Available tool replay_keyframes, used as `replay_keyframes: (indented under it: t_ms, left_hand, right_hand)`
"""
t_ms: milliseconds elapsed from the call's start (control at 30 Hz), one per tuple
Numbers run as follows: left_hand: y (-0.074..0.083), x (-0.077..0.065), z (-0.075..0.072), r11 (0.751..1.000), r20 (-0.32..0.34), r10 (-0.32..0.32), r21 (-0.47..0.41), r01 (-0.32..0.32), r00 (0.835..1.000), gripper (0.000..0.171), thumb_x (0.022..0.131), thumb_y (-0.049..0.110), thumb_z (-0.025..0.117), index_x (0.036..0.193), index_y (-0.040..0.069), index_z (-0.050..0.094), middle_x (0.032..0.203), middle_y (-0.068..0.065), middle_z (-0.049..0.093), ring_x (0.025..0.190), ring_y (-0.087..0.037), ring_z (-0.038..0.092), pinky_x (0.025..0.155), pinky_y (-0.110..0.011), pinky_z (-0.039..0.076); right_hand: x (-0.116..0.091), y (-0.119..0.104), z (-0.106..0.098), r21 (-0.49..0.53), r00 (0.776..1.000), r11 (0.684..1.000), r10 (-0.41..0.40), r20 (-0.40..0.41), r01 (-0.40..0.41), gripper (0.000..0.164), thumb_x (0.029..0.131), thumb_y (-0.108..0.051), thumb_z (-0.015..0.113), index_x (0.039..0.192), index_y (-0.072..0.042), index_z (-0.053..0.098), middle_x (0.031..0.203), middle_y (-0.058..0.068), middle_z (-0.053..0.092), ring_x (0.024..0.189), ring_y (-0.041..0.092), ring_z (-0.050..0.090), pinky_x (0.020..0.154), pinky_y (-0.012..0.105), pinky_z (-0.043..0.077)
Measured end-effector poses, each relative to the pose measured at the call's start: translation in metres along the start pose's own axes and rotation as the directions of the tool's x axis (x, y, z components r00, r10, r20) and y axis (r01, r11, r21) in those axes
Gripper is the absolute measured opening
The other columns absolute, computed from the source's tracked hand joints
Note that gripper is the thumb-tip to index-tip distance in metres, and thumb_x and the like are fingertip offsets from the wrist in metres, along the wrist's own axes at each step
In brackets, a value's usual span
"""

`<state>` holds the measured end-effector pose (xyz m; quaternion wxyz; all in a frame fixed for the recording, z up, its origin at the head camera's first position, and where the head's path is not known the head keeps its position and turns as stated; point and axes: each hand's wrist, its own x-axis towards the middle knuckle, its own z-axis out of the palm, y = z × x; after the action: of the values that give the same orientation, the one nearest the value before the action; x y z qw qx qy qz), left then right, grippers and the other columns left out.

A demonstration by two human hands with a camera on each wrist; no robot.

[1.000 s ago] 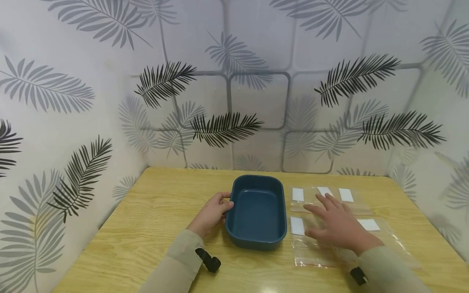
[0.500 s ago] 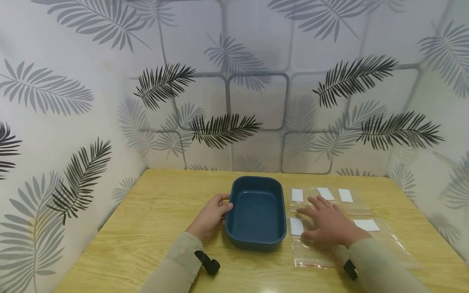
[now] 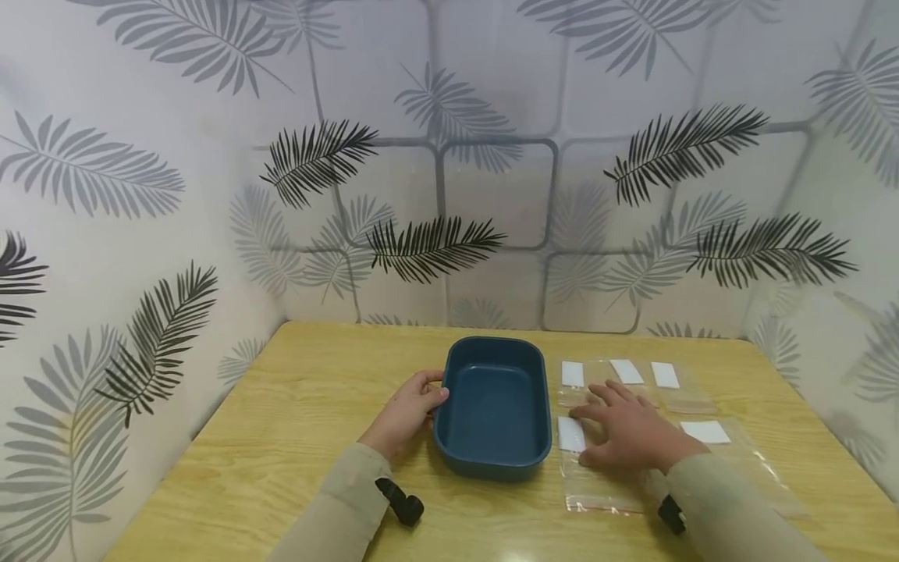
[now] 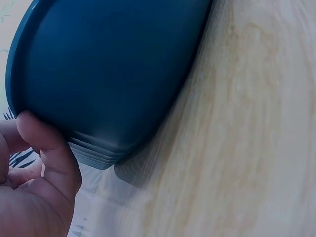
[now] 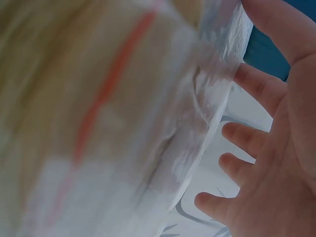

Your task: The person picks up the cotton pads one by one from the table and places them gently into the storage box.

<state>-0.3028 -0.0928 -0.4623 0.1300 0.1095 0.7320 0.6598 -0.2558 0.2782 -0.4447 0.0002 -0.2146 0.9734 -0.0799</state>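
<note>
A dark blue rectangular container (image 3: 493,471) with rounded corners sits on the table. My left hand (image 3: 402,415) pinches its left side, and the left wrist view has the thumb (image 4: 42,136) against the outer wall. My right hand (image 3: 635,431) is spread palm down, low over flat clear zip bags right of the container. One front bag (image 3: 607,496) has a white label (image 3: 571,435) just left of my fingers; another white label (image 3: 705,432) shows beyond the hand. In the right wrist view a red seal strip (image 5: 106,91) crosses a bag, and the fingers are straight and apart.
Behind the right hand lies a row of smaller clear bags (image 3: 688,398) with white labels (image 3: 627,371). The wooden table (image 3: 316,367) ends at a leaf-patterned wall (image 3: 492,289) at the back. A black strap (image 3: 399,501) hangs from the left sleeve.
My right hand has shifted left and lower over the bags since a second ago, with little movement in the last half second. The left hand and the container stay in place.
</note>
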Motion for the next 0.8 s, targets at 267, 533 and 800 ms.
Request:
replay_keyframes:
  t_ms: [267,533,800]
  left_hand:
    - [0.0011,0.0008,0.0011,1.000,0.002,-0.001,-0.019,0.001,1.000,0.044,0.107,0.018,0.053,0.147,0.003,0.043,0.105,-0.017,0.056,0.074,-0.017,0.051,0.065,-0.030,0.044]
    - [0.0003,0.0019,0.0010,1.000,0.005,0.000,-0.018,0.000,1.000,0.044,0.107,0.017,0.053,0.147,0.003,0.043,0.105,-0.017,0.056,0.074,-0.017,0.050,0.064,-0.030,0.044]
    - [-0.0010,0.0021,0.0016,1.000,-0.001,0.001,-0.015,-0.001,1.000,0.044,0.107,0.016,0.052,0.148,0.001,0.042,0.106,-0.018,0.056,0.074,-0.018,0.050,0.064,-0.030,0.044]
  right_hand:
    - [0.0017,-0.0002,-0.0016,0.020,1.000,1.000,0.016,0.027,-0.017,0.064,0.075,-0.056,0.082,0.129,-0.025,0.069,0.151,0.023,0.044,0.141,0.052,0.029,0.104,0.075,0.025]
    - [0.0047,0.0040,0.0038,0.009,1.000,1.000,0.001,-0.001,-0.001,0.060,0.074,-0.054,0.082,0.125,-0.025,0.071,0.149,0.021,0.046,0.141,0.049,0.031,0.106,0.072,0.028]
    - [0.0057,0.0040,0.0046,-0.018,0.996,0.998,-0.065,-0.053,0.064,0.055,0.074,-0.052,0.082,0.118,-0.021,0.072,0.145,0.020,0.051,0.139,0.048,0.035,0.105,0.070,0.032]
